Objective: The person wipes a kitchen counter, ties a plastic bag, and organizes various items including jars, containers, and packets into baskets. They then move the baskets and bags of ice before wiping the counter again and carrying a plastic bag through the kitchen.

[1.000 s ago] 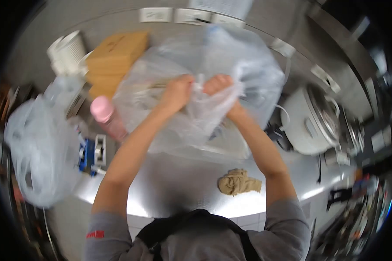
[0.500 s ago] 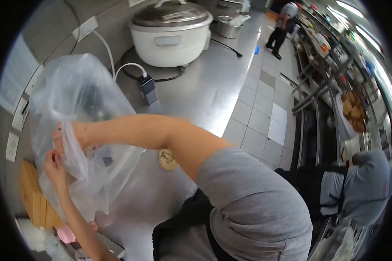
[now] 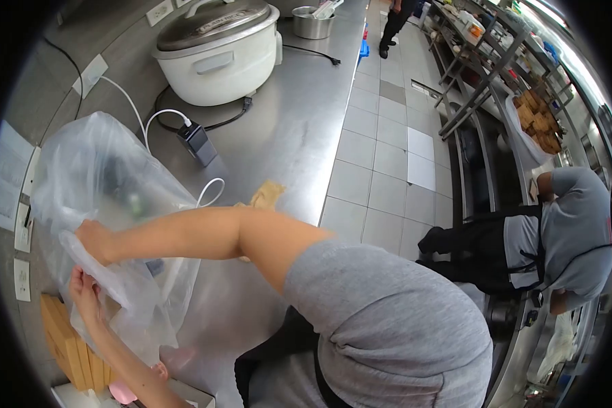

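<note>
A large clear plastic bag stands on the steel counter, its mouth gathered towards me. My left hand pinches the bag's edge between closed fingers. Just above it, my right hand is closed at the same edge, with a fold of plastic lying across it and covering part of the fingers. Blurry items show through the bag, one greenish, one dark. Behind my right forearm lies a crumpled tan piece, partly hidden by the arm.
A white rice cooker stands at the back, near a black charger with a white cable. Folded cardboard leans at lower left, beside a pink object. A co-worker bends at the right-hand shelves; another person stands farther off.
My view has shifted, and the cooker sits farther left. My right hand has moved down along the bag's edge, closer over the left. The co-worker at right shows more fully.
</note>
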Available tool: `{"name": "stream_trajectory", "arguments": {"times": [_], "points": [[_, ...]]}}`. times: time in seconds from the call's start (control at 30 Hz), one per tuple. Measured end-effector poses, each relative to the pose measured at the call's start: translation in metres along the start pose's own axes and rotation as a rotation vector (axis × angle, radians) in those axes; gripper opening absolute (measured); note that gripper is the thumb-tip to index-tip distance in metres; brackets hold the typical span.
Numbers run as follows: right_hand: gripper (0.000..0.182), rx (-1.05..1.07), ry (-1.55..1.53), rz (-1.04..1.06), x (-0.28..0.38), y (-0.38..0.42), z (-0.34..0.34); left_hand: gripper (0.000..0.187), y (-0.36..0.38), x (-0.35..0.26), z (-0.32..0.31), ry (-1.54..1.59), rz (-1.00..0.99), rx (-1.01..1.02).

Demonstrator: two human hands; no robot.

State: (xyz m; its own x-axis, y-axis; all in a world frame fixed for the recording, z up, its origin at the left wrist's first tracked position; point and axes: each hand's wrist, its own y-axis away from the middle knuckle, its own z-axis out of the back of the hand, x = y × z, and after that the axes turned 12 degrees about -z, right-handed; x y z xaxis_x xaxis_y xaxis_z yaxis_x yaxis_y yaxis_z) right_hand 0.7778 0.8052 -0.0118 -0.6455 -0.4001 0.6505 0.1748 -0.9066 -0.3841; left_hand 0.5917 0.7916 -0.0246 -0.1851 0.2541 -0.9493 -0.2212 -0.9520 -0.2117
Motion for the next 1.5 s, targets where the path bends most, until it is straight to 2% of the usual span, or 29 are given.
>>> {"name": "stream_trajectory", "arguments": {"times": [0.03, 0.1, 0.13, 0.2, 0.23, 0.3, 0.4, 0.47, 0.5, 0.53, 0.57, 0.6, 0.67, 0.7, 0.77, 0.83, 0.93, 0.97, 1.03, 1.07, 1.13, 1.17, 1.2, 1.23, 1.3, 1.4, 1.43, 1.47, 1.5], "points": [[0.018, 0.02, 0.046, -0.086, 0.007, -0.005, 0.0, 0.013, 0.001, 0.002, -0.004, 0.08, -0.045, -0.036], [0.022, -0.054, -0.107, -0.128, 0.001, -0.023, -0.027, 0.017, 0.003, 0.004, -0.014, 0.237, -0.138, -0.107], [0.024, -0.089, -0.181, -0.153, 0.003, -0.023, -0.026, 0.016, 0.005, 0.01, -0.012, 0.183, -0.191, -0.103], [0.014, -0.116, -0.223, -0.145, 0.008, -0.024, -0.024, 0.016, 0.004, 0.019, -0.001, 0.068, -0.303, -0.079], [0.01, -0.123, -0.232, -0.134, 0.009, -0.023, -0.016, 0.017, 0.006, 0.019, -0.002, 0.125, -0.298, -0.089], [0.009, -0.06, -0.056, -0.157, 0.004, -0.045, -0.035, 0.019, 0.011, 0.018, 0.002, 0.224, -0.275, -0.093], [0.011, 0.026, 0.036, -0.179, 0.005, -0.045, -0.03, 0.019, 0.008, 0.02, 0.018, 0.076, -0.246, -0.005], [0.015, 0.105, 0.186, -0.183, 0.003, -0.054, -0.031, 0.021, 0.022, -0.013, -0.029, 0.033, -0.319, -0.177], [0.02, 0.166, 0.328, -0.169, 0.0, -0.059, -0.041, 0.024, 0.017, -0.002, -0.024, -0.134, -0.386, -0.15], [0.022, 0.152, 0.2, -0.144, -0.015, -0.066, -0.049, 0.028, 0.016, 0.01, -0.015, -0.312, -0.438, -0.132], [0.024, 0.148, 0.065, -0.116, -0.017, -0.065, -0.059, 0.032, 0.021, -0.005, -0.033, -0.574, -0.408, -0.235], [0.023, 0.231, 0.082, -0.072, 0.01, -0.05, -0.05, 0.036, 0.029, -0.018, -0.046, -0.836, -0.367, -0.328], [0.023, 0.326, 0.173, -0.065, 0.03, -0.029, 0.028, 0.038, 0.027, -0.007, -0.026, -0.915, -0.404, -0.406], [0.021, 0.116, 0.13, -0.054, 0.002, -0.074, -0.045, 0.04, 0.011, 0.003, -0.032, -0.913, -0.453, -0.395], [0.021, 0.052, 0.152, -0.046, -0.005, -0.079, -0.055, 0.038, 0.007, 0.007, -0.028, -0.682, -0.54, -0.45], [0.02, 0.148, 0.166, -0.128, 0.011, -0.07, -0.038, 0.036, -0.003, 0.039, -0.006, -0.45, -0.549, -0.446], [0.016, 0.035, 0.156, 0.23, 0.018, -0.045, -0.023, 0.034, 0.003, 0.034, 0.015, 0.194, -0.172, -0.428], [0.013, -0.052, 0.186, 0.363, 0.011, -0.053, -0.037, 0.035, 0.005, 0.031, 0.023, 0.247, -0.009, -0.472], [0.01, -0.209, 0.221, 0.655, -0.008, -0.073, -0.069, 0.034, 0.004, 0.033, 0.026, 0.304, 0.058, -0.518], [0.01, -0.18, 0.379, 0.875, -0.017, -0.06, -0.038, 0.034, 0.001, 0.032, 0.032, 0.32, 0.087, -0.565], [0.014, 0.118, 0.392, 0.44, -0.012, -0.04, -0.007, 0.03, 0.002, 0.01, 0.005, 0.215, -0.034, -0.389], [0.015, 0.179, 0.245, 0.424, -0.002, -0.036, 0.008, 0.027, 0.0, -0.004, -0.004, 0.009, -0.206, -0.205], [0.017, 0.239, 0.099, 0.406, 0.007, -0.032, 0.022, 0.025, 0.0, -0.028, -0.011, -0.451, -0.28, -0.2], [0.019, 0.237, 0.033, 0.716, 0.004, -0.044, 0.013, 0.021, 0.008, -0.071, -0.041, -0.755, -0.15, -0.375], [0.021, -0.24, 0.404, 0.665, 0.022, -0.025, 0.023, 0.017, 0.013, -0.071, -0.048, -1.034, -0.64, -0.58], [0.019, -0.383, 0.669, 0.637, 0.03, -0.011, 0.015, 0.014, 0.019, -0.076, -0.046, -1.248, -0.796, -0.573], [0.015, -0.193, 0.397, 0.745, 0.023, -0.029, 0.007, 0.017, 0.019, -0.065, -0.041, -1.138, -0.581, -0.473], [0.013, -0.153, 0.343, 0.652, 0.022, -0.031, 0.001, 0.019, 0.017, -0.062, -0.045, -1.023, -0.465, -0.505], [0.011, -0.186, 0.355, 0.586, 0.011, -0.047, -0.032, 0.016, 0.014, -0.057, -0.037, -1.005, -0.46, -0.468]]}}
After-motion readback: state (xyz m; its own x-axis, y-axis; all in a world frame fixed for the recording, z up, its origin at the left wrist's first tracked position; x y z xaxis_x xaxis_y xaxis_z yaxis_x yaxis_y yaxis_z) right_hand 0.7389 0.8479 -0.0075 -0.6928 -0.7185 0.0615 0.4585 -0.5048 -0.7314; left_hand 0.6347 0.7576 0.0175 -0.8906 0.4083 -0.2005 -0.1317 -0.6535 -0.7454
